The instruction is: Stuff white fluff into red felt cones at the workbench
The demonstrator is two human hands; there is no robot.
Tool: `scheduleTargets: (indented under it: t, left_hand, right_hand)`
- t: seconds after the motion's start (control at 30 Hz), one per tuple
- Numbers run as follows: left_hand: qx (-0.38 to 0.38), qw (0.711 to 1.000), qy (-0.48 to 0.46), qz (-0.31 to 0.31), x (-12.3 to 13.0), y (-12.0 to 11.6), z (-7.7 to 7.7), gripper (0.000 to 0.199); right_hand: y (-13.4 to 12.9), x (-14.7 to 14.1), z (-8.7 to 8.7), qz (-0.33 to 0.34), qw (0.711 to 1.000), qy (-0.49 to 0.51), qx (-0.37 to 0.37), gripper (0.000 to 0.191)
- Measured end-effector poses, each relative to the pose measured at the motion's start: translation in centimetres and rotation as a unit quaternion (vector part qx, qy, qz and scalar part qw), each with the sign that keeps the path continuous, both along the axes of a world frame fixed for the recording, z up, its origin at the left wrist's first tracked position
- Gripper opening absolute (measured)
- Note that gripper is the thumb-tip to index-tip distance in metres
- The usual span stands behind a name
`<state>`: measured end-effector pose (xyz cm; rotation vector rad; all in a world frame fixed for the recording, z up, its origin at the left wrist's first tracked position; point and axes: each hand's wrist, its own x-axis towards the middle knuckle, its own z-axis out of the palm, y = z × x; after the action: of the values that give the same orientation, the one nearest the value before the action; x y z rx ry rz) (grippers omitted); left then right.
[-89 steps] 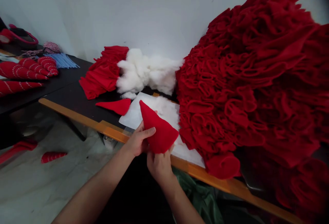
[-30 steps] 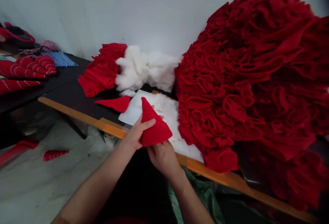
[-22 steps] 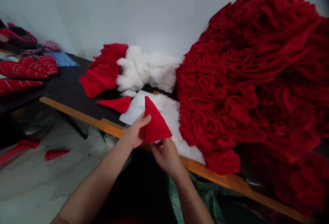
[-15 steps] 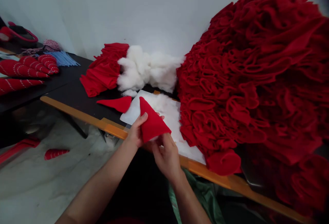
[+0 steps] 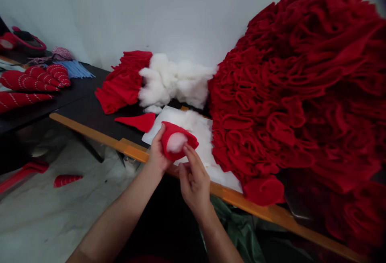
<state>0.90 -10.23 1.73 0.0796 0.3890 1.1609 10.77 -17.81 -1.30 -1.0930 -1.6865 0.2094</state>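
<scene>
Left hand [image 5: 157,152] squeezing the red felt cone [image 5: 165,147], I am holding it open over the white sheet [image 5: 221,176] on the bench [image 5: 90,124] so I can get at the white stuffing [image 5: 176,142], and my right hand [image 5: 194,184] is staying loose and open beside it.

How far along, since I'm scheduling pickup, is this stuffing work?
Done looks like: the white-striped stuffed red pieces on the far table. In hand: a red fleece cone in the left hand, white stuffing at its mouth, right hand beside it. Left: the huge heap of flat red fleece and the loose stuffing.
</scene>
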Motion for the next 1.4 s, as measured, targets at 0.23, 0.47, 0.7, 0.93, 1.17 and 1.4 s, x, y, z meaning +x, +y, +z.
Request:
scheduleTargets:
  t: [0.23, 0.47, 0.7, 0.93, 1.17, 1.4]
  left_hand:
    - [0.027, 0.998, -0.004, 0.05, -0.8, -0.8, 1.0, 0.038]
    - [0.018, 0.993, -0.007, 0.115, -2.2, -1.3, 1.4, 0.033]
    - [-0.012, 0.994, -0.024, 0.104, -3.2, -2.3, 0.1, 0.029]
    - [0.035, 0.987, -0.039, 0.155, -5.9, -2.3, -0.4, 0.041]
    - [0.048, 0.993, -0.035, 0.102, -6.5, -3.3, -1.4, 0.044]
    - [0.072, 0.997, -0.011, 0.016, -3.1, 1.6, -0.8, 0.043]
  right_hand:
    - [0.4, 1.1, 0.8, -0.033, 0.99, 0.13, -0.033, 0.026]
    - [2.8, 1.3, 0.6, 0.026, 0.923, 0.319, -0.212, 0.043]
    - [5.0, 1.8, 1.0, 0.113, 0.934, 0.246, -0.232, 0.019]
    - [12.9, 1.7, -0.1, -0.013, 0.985, -0.139, -0.102, 0.036]
    - [18.0, 0.1, -1.6, -0.032, 0.967, -0.19, -0.166, 0.026]
    - [19.3, 4.6, 2.3, 0.023, 0.99, -0.073, -0.121, 0.016]
